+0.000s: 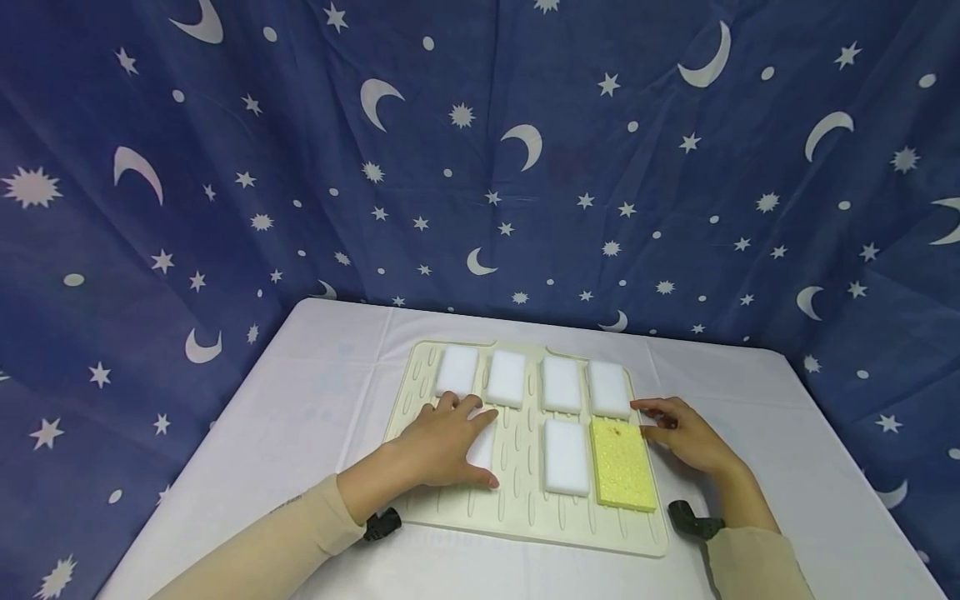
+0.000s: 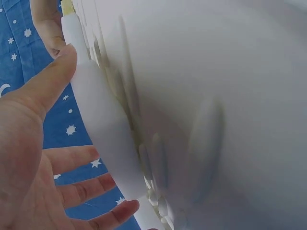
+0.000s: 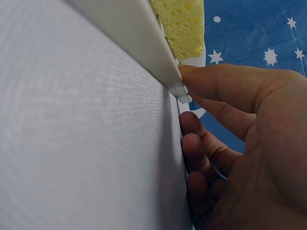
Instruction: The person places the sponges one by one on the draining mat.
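A cream ridged draining board point(image 1: 517, 508) lies on the table with white sponge blocks and one yellow sponge point(image 1: 624, 467) on it. My left hand point(image 1: 446, 442) spreads over a white block point(image 1: 482, 447) in the near row at left, partly covering it. In the left wrist view the thumb point(image 2: 62, 67) touches an end of this block point(image 2: 105, 124), with the other fingers along its far side. My right hand point(image 1: 690, 437) is at the board's right edge beside the yellow sponge. Its thumb point(image 3: 211, 81) touches the rim in the right wrist view; the lower fingers are bent near the table.
Several white blocks stand in a far row, among them one at left point(image 1: 457, 371) and one at right point(image 1: 609, 388). Another white block point(image 1: 566, 457) lies left of the yellow sponge. White cloth covers the table point(image 1: 330, 383); a blue star-and-moon curtain point(image 1: 480, 167) hangs behind.
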`<state>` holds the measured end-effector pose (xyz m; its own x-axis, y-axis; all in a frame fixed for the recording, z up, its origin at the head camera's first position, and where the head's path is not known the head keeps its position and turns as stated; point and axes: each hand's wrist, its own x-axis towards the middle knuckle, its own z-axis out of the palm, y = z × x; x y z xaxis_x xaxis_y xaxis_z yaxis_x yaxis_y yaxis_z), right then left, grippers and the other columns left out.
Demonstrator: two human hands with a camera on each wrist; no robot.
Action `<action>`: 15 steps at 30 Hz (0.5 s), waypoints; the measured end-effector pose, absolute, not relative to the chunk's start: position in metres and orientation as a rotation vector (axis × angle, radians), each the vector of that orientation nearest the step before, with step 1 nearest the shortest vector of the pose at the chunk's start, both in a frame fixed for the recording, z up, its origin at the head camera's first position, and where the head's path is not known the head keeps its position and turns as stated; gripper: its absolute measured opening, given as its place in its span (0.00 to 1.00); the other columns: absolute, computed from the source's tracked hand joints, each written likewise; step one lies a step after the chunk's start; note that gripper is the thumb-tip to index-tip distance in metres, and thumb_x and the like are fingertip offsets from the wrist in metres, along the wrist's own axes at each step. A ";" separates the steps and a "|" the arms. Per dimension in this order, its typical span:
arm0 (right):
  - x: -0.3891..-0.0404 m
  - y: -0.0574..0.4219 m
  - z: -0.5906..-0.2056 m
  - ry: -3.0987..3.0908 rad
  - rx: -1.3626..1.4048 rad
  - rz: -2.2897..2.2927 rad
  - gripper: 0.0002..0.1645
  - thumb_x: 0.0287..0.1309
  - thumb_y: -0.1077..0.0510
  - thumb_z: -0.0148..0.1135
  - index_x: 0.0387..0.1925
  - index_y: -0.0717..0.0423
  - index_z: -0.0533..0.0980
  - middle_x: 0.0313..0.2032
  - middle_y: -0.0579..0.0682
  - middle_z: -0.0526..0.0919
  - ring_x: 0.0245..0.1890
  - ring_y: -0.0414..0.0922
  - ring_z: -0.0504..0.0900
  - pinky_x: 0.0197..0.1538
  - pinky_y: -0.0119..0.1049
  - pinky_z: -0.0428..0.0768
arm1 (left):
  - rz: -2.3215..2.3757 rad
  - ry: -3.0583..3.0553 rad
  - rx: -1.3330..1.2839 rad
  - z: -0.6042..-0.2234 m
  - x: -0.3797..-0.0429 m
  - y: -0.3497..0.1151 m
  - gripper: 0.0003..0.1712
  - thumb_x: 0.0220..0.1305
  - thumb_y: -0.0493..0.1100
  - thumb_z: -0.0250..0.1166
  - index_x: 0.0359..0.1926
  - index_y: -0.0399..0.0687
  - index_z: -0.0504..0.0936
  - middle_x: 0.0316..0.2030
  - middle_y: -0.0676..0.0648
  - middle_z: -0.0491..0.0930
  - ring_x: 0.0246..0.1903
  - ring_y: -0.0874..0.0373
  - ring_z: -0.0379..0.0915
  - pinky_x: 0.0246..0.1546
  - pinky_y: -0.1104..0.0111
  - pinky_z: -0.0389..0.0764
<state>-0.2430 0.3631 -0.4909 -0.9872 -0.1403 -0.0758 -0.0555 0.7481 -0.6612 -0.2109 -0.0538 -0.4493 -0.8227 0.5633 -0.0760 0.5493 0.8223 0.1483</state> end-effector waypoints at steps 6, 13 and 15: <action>-0.247 0.364 -0.493 2.825 -0.169 -1.052 0.28 0.64 0.52 0.70 0.65 0.53 0.79 0.56 0.59 0.76 0.49 0.50 0.71 0.46 0.38 0.74 | 0.245 2.878 0.827 -0.447 -0.211 -0.056 0.62 0.49 0.82 0.67 0.78 0.58 0.65 0.75 0.46 0.64 0.70 0.40 0.63 0.58 0.43 0.76; -0.249 0.366 -0.489 2.860 -0.134 -1.039 0.29 0.70 0.49 0.65 0.68 0.53 0.75 0.55 0.60 0.79 0.52 0.54 0.76 0.51 0.45 0.76 | 0.327 2.940 0.849 -0.438 -0.221 -0.068 0.55 0.57 0.80 0.63 0.77 0.57 0.68 0.72 0.49 0.68 0.68 0.45 0.66 0.59 0.48 0.77; -0.249 0.366 -0.485 2.879 -0.127 -1.036 0.31 0.73 0.47 0.61 0.71 0.54 0.72 0.56 0.61 0.78 0.54 0.56 0.76 0.54 0.50 0.77 | 0.374 2.971 0.850 -0.436 -0.229 -0.074 0.52 0.61 0.79 0.61 0.77 0.57 0.68 0.71 0.50 0.69 0.68 0.46 0.65 0.62 0.49 0.75</action>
